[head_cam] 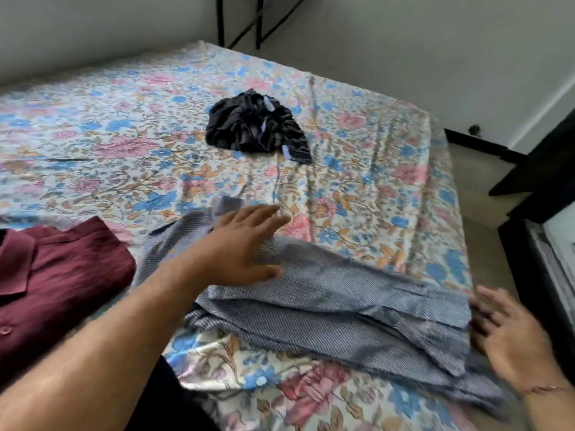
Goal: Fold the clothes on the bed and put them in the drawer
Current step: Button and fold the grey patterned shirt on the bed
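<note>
Blue striped shirt (326, 306): spread near the bed's (124, 119) front edge, so you can fold it flat.
Left hand (242, 244): fingers spread, palm pressing the cloth, gripping nothing.
Right hand (510, 337): loosely open at the shirt's right edge; whether it pinches cloth, you cannot tell.
Maroon shirt (56, 290): folded, left, awaiting the drawer.
Dark garment (258, 126): crumpled farther back, unfolded.

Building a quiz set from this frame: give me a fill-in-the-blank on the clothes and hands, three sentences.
1. The folded shirt at the left edge of the bed is ____ in colour.
2. The left hand lies flat on the ____ shirt.
3. The dark striped garment farther up the bed is ____, not folded.
The right hand is at the blue shirt's right edge.

Missing words: maroon; blue; crumpled
</note>
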`<state>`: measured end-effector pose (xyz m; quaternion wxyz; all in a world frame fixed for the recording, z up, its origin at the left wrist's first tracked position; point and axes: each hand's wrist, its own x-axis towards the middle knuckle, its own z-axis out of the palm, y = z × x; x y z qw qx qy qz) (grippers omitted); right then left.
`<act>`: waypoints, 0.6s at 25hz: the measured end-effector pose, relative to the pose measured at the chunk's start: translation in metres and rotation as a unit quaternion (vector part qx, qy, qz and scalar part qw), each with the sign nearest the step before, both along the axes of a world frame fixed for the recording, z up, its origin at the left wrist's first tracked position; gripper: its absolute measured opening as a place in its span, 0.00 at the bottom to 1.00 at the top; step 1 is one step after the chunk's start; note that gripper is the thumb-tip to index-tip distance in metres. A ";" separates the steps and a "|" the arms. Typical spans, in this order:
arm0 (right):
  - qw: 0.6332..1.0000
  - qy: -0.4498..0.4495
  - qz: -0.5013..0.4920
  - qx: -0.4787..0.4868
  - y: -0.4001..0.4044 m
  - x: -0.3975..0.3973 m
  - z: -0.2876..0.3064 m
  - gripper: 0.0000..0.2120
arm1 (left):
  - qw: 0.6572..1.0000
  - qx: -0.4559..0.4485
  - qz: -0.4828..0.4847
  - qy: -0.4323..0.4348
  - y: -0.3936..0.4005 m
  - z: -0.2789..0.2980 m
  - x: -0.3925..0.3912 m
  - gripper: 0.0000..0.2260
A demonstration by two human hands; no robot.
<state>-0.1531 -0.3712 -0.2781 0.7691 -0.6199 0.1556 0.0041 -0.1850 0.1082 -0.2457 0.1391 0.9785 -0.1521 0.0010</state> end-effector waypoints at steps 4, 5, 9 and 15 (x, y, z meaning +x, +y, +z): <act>0.935 -0.017 0.065 -0.347 -0.003 0.002 -0.014 0.24 | 0.989 0.142 -0.024 -0.040 -0.048 -0.021 -0.011 0.38; 0.918 -0.035 0.062 -0.390 -0.003 0.005 -0.017 0.24 | 0.986 0.166 -0.013 -0.019 -0.053 -0.027 -0.010 0.38; 0.799 -0.107 0.084 -0.586 -0.027 0.029 -0.015 0.18 | 0.975 0.195 0.085 0.061 -0.088 -0.034 -0.006 0.38; 0.716 0.033 0.313 -0.623 -0.033 0.063 0.012 0.16 | 0.999 0.034 -0.029 0.018 -0.280 -0.040 -0.021 0.36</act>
